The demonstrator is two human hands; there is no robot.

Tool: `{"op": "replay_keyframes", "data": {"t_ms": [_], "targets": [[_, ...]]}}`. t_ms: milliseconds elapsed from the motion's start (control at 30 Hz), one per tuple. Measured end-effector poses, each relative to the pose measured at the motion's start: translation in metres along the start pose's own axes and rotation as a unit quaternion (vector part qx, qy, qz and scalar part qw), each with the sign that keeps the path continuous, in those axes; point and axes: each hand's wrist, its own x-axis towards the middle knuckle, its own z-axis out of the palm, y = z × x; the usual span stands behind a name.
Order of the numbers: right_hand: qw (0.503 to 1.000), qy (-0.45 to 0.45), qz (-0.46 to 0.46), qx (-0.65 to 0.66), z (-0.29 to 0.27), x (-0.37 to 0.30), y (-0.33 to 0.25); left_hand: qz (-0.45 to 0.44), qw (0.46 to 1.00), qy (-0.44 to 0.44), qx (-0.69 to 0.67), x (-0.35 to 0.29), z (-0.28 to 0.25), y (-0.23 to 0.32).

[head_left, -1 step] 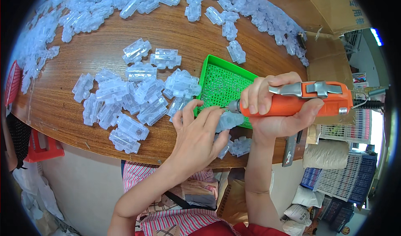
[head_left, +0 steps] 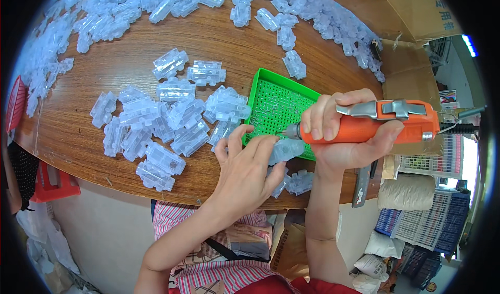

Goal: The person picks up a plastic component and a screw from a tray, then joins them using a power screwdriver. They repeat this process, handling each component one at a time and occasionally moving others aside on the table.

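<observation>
My right hand [head_left: 346, 132] is wrapped round an orange power screwdriver [head_left: 359, 130] with a metal lever along its upper side. Its bit points left, close to the fingertips of my left hand [head_left: 245, 164]. Those fingers are closed on a clear plastic housing [head_left: 287, 151], partly hidden by the fingers. Behind both hands lies a green perforated tray [head_left: 260, 93] with many small screws in it. Whether the bit touches a screw or the housing is too small to tell.
Loose clear housings [head_left: 161, 117] are heaped on the wooden table [head_left: 234, 46] to the left of the tray. A larger mass of them [head_left: 120, 7] lines the far edge. Cardboard [head_left: 409, 70] stands at the right. A dark flat tool [head_left: 360, 187] lies at the near right edge.
The screwdriver's bit has shifted very slightly to the right, away from my left fingertips. Otherwise both hands stay in nearly the same place.
</observation>
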Motion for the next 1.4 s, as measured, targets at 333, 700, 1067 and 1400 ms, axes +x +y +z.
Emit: {"op": "replay_keyframes", "data": {"t_ms": [333,700,1067,1400], "targets": [[0.988,0.041,0.026,-0.147,-0.006,-0.012,0.044,-0.193,0.91,-0.08,-0.358,-0.033,-0.001,-0.004],[0.99,0.022,0.042,-0.136,-0.008,-0.014,0.044,-0.301,0.813,-0.107,-0.487,-0.027,0.007,-0.009],[0.991,-0.115,0.003,-0.067,0.016,-0.026,-0.025,-0.291,0.818,-0.097,-0.486,-0.03,0.009,-0.008],[0.98,-0.171,0.032,-0.097,0.016,-0.027,-0.011,-0.266,0.835,-0.099,-0.471,-0.028,0.008,-0.012]]}}
